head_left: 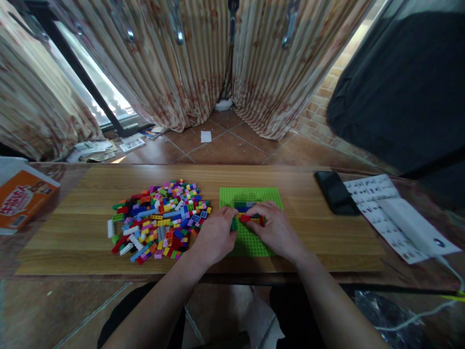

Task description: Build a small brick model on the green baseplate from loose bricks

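Note:
A green studded baseplate lies on the wooden table, with a small cluster of coloured bricks built on it. My left hand rests on the plate's left edge, fingers curled against the bricks. My right hand sits over the plate's middle, its fingertips pinching a red brick at the built cluster. A heap of loose coloured bricks is spread just left of my left hand.
A black phone and a printed sheet with a white device lie at the right. An orange box stands at the left edge. Curtains and a tiled floor are beyond the table.

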`<state>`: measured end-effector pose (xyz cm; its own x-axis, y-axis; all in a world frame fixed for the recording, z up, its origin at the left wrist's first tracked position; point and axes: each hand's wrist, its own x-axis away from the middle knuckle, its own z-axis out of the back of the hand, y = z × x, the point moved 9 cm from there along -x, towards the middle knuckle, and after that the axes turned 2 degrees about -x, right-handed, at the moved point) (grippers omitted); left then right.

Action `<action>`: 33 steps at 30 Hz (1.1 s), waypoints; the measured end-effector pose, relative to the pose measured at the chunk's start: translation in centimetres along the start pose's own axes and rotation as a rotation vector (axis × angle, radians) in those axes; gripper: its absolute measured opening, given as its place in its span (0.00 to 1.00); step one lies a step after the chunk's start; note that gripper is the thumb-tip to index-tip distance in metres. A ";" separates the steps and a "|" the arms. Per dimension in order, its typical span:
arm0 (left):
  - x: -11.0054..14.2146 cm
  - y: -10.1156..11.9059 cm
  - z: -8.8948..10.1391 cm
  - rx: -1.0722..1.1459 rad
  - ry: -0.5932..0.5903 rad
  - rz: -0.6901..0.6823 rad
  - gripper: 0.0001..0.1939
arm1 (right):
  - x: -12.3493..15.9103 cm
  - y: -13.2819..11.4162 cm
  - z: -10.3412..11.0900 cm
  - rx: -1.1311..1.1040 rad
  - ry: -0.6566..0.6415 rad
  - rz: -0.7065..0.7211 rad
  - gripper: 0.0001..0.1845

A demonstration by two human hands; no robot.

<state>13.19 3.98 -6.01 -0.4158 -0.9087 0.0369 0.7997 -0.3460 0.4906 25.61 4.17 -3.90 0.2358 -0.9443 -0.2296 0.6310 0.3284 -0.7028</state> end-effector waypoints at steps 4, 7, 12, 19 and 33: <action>-0.1 0.1 -0.3 0.014 -0.001 0.013 0.20 | 0.0 0.6 0.9 -0.014 0.036 -0.031 0.06; -0.1 0.1 -0.7 0.012 -0.010 0.029 0.19 | 0.1 0.7 0.9 0.014 0.030 -0.032 0.06; 0.0 0.1 -0.8 0.010 -0.004 0.028 0.20 | 0.5 0.6 1.1 0.077 0.020 -0.012 0.06; 0.0 0.2 -0.7 0.006 -0.003 0.040 0.21 | 0.5 1.6 2.4 0.076 0.103 -0.063 0.09; 0.3 1.5 -0.6 -0.023 0.033 -0.040 0.25 | 0.2 2.8 4.1 0.070 0.276 -0.158 0.10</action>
<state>14.58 3.05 -5.80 -0.4336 -0.9010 -0.0116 0.7926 -0.3875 0.4708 30.49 4.93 -3.13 -0.0724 -0.9504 -0.3024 0.6950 0.1693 -0.6988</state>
